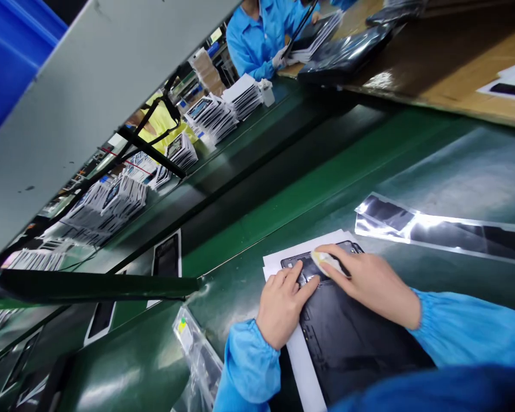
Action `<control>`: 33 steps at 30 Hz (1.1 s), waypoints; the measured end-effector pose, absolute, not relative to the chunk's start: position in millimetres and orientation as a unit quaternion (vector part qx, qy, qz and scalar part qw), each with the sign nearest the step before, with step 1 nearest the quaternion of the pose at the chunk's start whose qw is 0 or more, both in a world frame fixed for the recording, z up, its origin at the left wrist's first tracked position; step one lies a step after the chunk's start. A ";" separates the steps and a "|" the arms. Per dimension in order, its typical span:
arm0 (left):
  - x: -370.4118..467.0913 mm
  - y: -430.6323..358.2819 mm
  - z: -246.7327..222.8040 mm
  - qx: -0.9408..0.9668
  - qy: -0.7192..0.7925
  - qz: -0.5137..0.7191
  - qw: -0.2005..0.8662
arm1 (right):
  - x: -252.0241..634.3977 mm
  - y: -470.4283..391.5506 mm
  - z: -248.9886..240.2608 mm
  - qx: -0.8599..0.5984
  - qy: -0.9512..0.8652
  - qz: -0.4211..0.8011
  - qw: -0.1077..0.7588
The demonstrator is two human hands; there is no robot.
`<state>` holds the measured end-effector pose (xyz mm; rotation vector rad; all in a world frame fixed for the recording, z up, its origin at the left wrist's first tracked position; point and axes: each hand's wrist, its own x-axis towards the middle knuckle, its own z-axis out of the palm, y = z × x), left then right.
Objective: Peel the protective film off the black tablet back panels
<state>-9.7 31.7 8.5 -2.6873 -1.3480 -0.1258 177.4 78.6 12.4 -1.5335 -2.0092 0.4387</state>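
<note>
A black tablet-like panel [352, 337] lies on white paper sheets [302, 366] in front of me. My left hand [283, 300] rests on the panel's upper left part, with index finger and thumb spread and pressing on its surface. In my right hand [364, 277] a small white and yellowish wad of cloth [326, 262] is pinched between thumb and fingers. The wad touches the panel near its top edge, just right of my left fingertips. My blue sleeve hides the panel's lower end.
Clear strips with dark film [438, 232] lie on the green bench at right, a clear plastic bag [197, 355] at left. Beyond runs a green conveyor [257, 217] carrying framed dark panels [167, 257]. Stacks of panels [212, 117] and a co-worker in blue [257, 40] are across it.
</note>
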 end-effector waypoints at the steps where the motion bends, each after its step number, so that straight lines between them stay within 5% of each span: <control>1: -8.6 32.6 8.1 -0.893 -0.443 -0.049 0.069 | 183.8 78.4 13.1 -0.584 -0.744 0.151 0.285; 12: -4.3 32.5 11.8 -0.886 -0.455 -0.079 0.052 | 210.4 63.0 12.7 -0.615 -0.700 0.191 0.308; 20: 32.2 85.1 11.9 -0.828 -0.542 -0.120 -0.076 | 237.7 68.2 18.2 -0.664 -0.405 0.408 0.478; 27: 21.8 108.5 14.9 -0.828 -0.517 -0.081 -0.201 | 241.1 76.5 12.6 -0.633 -0.391 0.465 0.480; 33: 18.1 106.6 42.1 -0.825 -0.506 -0.141 -0.208 | 234.2 70.7 23.8 -0.586 -0.418 0.525 0.455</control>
